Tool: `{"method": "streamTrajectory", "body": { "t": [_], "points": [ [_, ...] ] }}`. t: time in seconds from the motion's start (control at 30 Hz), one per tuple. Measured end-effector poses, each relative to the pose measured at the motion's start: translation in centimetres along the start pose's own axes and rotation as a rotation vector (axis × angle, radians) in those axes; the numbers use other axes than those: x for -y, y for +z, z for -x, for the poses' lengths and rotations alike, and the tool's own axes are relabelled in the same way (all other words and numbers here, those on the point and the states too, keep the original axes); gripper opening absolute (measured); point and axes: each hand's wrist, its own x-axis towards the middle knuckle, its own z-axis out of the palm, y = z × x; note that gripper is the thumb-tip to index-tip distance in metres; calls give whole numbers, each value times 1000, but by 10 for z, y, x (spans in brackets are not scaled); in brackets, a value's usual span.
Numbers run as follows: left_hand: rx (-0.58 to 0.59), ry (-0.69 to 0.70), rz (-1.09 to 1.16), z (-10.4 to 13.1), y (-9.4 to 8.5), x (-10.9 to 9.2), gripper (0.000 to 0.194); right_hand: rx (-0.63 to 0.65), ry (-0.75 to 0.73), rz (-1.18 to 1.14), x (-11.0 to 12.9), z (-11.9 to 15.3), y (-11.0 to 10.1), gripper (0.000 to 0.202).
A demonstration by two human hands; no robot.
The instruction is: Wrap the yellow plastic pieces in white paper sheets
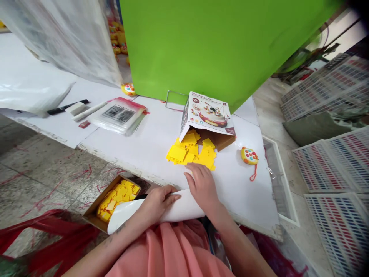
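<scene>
A smooth white sheet (pixel 183 206), curved over, lies across my lap at the table's front edge. My left hand (pixel 158 202) is closed on it, thumb on top. My right hand (pixel 202 184) rests over the sheet's right part, its fingers bent together and the thumb close to them; what they pinch, if anything, is too small to tell. Just beyond those fingertips, a heap of flat yellow pieces (pixel 177 153) spills from a printed toy box (pixel 209 111) lying on its side with its mouth toward me.
A yellow toy with coloured buttons (pixel 249 155) and a red cord lies at the right. Clear plastic bags (pixel 119 115) and a black marker (pixel 67 107) are at the left. Below stands a carton (pixel 90 215) of yellow pieces. A green panel (pixel 198 50) rises behind.
</scene>
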Motion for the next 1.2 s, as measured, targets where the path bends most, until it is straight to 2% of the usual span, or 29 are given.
{"method": "streamTrajectory", "body": {
  "t": [0.17,0.3,0.4,0.5,0.63,0.77,0.9,0.97,1.03,1.13,1.2],
  "points": [
    [-7,-5,65,1,-1,-1,25,29,9,91,-16,-48,16,62],
    [-33,13,186,3,-3,-4,27,58,-1,118,-21,-58,27,68],
    [-82,0,240,4,-3,-4,30,55,-28,140,-23,-56,24,69],
    [-137,-36,247,3,-1,-2,34,62,-79,145,-24,-50,11,67],
    [-155,-67,362,0,1,0,44,146,-166,98,-20,-38,-21,70],
    [-104,-20,665,-7,3,-3,55,266,-245,96,-9,-25,-49,74],
    [-10,-65,907,-13,4,-11,57,370,-285,18,1,-16,-60,73],
    [20,-115,950,-14,4,-15,54,377,-252,-62,3,-12,-62,70],
    [25,-150,994,-13,5,-18,52,315,-137,-145,3,-8,-64,62],
    [21,-174,1071,-12,7,-20,51,169,93,-220,0,-4,-64,38],
    [20,-170,1089,-11,9,-21,49,144,172,-226,-1,-3,-63,22]
  ]
}}
